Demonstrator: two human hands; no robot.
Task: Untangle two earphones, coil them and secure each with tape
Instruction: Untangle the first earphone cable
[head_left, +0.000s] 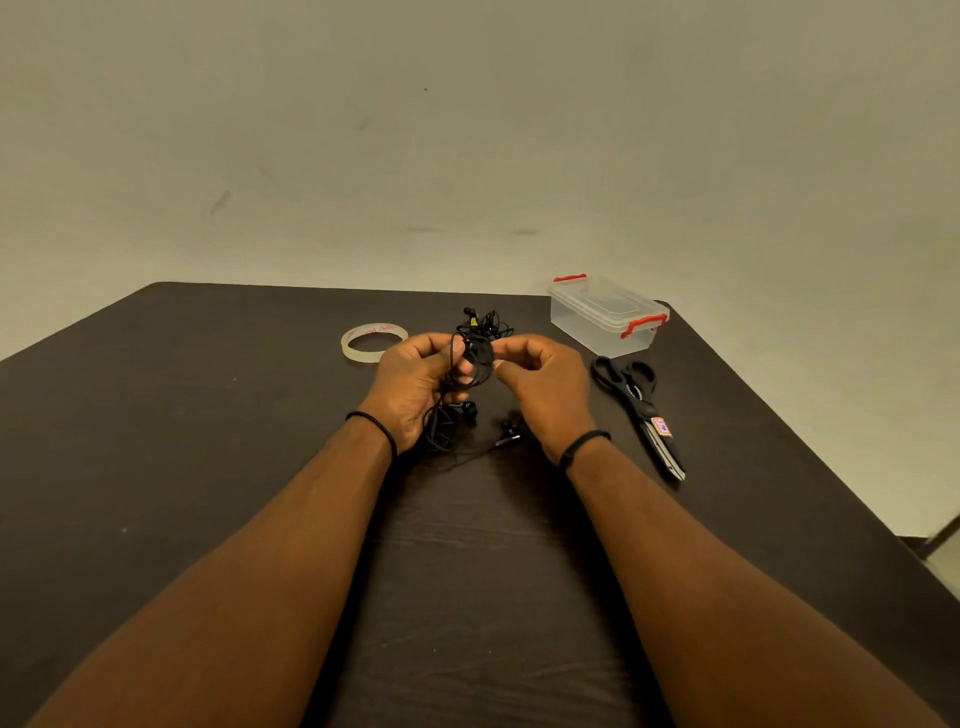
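My left hand (415, 384) and my right hand (545, 387) meet above the middle of the dark table (208, 415). Between them is a black earphone coil (475, 361), looped round my left fingers and pinched by my right thumb and fingers. Its loose cable and earbuds (467, 410) hang down to the table below my hands. A second black earphone (483, 322) lies in a tangled heap just beyond my hands. A roll of clear tape (374, 343) lies flat to the left of my left hand.
A clear plastic box (605, 314) with red clips stands closed at the back right. Black-handled scissors (641, 410) lie to the right of my right hand, blades pointing toward me. The table's right edge runs diagonally close behind them.
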